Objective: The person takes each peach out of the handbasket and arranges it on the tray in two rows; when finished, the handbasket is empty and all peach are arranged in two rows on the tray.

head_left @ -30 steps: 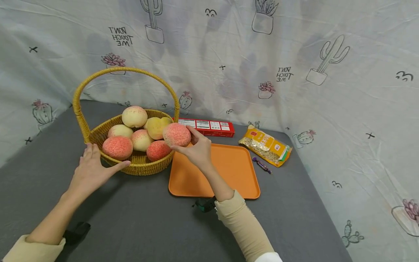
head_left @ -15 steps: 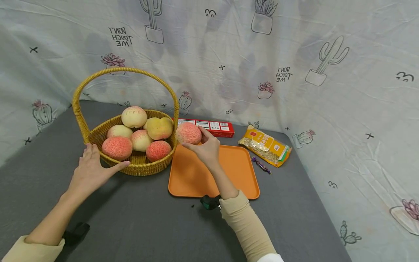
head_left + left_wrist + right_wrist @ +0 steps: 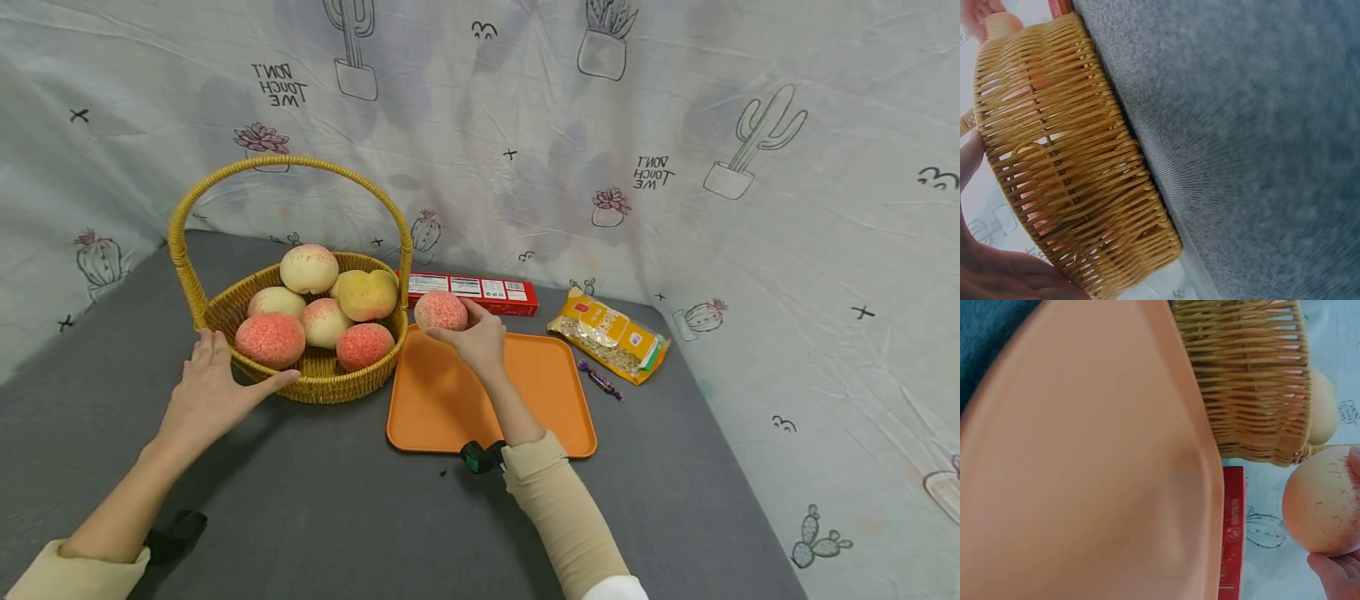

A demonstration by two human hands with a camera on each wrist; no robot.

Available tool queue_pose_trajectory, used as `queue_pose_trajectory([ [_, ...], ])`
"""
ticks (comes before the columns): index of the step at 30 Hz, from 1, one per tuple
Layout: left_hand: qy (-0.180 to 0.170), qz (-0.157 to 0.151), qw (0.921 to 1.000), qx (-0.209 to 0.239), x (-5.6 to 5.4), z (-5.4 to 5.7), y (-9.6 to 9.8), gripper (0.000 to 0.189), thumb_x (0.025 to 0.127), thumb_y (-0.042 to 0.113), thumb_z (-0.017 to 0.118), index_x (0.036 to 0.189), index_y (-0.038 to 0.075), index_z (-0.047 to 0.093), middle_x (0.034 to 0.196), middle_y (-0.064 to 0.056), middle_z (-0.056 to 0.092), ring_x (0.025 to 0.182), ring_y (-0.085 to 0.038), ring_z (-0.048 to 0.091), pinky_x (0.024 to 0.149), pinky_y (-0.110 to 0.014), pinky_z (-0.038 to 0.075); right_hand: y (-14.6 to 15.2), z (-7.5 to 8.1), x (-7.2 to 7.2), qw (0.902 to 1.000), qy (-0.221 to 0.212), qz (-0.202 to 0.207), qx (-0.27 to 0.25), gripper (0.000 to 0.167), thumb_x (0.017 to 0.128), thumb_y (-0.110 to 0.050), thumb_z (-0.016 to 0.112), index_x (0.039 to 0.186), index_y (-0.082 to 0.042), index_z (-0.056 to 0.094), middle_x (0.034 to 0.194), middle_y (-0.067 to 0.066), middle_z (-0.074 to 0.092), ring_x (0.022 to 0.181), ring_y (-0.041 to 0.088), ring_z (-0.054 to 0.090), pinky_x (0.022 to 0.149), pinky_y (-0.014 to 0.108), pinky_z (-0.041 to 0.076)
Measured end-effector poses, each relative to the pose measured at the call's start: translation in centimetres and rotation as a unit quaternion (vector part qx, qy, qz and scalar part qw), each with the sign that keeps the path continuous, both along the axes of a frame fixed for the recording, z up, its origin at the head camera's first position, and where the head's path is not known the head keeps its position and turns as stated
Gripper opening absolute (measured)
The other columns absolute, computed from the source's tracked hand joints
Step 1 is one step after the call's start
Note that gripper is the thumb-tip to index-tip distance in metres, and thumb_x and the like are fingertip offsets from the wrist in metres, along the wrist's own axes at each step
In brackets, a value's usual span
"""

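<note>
My right hand (image 3: 482,340) holds a speckled pink peach (image 3: 439,312) between thumb and fingers, above the far left part of the orange tray (image 3: 540,392). In the right wrist view, this peach (image 3: 1319,500) shows a pale side with red flecks, raised beyond the tray's rim. A yellow wicker basket (image 3: 337,388) with a tall handle stands left of the tray, with several peaches inside. My left hand (image 3: 204,385) rests against its front left rim, fingers extended and thumb stretched along the near edge. The left wrist view shows that hand (image 3: 1007,275) at the woven wall (image 3: 1079,169).
Behind the tray lies a long red box (image 3: 495,294). A yellow-orange packet (image 3: 611,333) with a clear window lies to the right, and a purple wrapped candy (image 3: 600,379) is beside it. A printed curtain (image 3: 510,125) hangs behind the grey table (image 3: 337,500).
My right hand has carried the peach rightward from over the basket's right edge to above the tray, slightly lower. My left hand stays at the rim.
</note>
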State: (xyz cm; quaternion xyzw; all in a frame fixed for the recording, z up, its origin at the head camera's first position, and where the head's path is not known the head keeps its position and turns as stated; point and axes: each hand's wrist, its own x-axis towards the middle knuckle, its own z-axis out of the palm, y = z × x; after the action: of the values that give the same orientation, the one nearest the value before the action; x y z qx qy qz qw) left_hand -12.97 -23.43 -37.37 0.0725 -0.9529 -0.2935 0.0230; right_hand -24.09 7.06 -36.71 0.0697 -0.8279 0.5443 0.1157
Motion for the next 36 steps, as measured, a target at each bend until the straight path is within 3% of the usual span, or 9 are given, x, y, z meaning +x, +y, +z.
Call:
queue_pose_trajectory([
  [18, -0.004, -0.002, 1.0000, 0.002, 0.1, 0.1, 0.1, 0.124, 0.085, 0.067, 0.057, 0.143, -0.020, -0.008, 0.146, -0.043, -0.015, 0.130, -0.068, 0.003, 0.097, -0.079, 0.017, -1.0, -2.3, -1.0, 0.9955, -0.078, -0.029, 0.045, 0.055, 0.069, -0.023, 0.090, 0.115, -0.001, 0.071, 0.106, 0.012, 0.072, 0.097, 0.026, 0.067, 0.081, 0.035, 0.057],
  [31, -0.009, 0.000, 1.0000, 0.002, 0.1, 0.1, -0.1, 0.124, 0.085, 0.068, 0.057, 0.144, -0.019, -0.009, 0.147, -0.042, -0.016, 0.130, -0.068, 0.002, 0.096, -0.079, 0.017, -2.7, -3.0, -1.6, 0.9877, -0.120, -0.058, 0.083, 0.065, 0.069, -0.029, 0.090, 0.123, 0.000, 0.067, 0.112, 0.013, 0.070, 0.101, 0.028, 0.065, 0.083, 0.034, 0.056],
  [36, -0.013, -0.003, 0.9999, 0.005, 0.1, 0.1, 0.0, 0.123, 0.086, 0.068, 0.056, 0.144, -0.018, -0.010, 0.147, -0.042, -0.016, 0.130, -0.067, 0.001, 0.095, -0.079, 0.018, -3.0, -2.9, -1.8, 0.9874, -0.115, -0.042, 0.100, 0.068, 0.072, -0.029, 0.088, 0.128, 0.003, 0.063, 0.119, 0.017, 0.067, 0.105, 0.030, 0.064, 0.085, 0.036, 0.056],
])
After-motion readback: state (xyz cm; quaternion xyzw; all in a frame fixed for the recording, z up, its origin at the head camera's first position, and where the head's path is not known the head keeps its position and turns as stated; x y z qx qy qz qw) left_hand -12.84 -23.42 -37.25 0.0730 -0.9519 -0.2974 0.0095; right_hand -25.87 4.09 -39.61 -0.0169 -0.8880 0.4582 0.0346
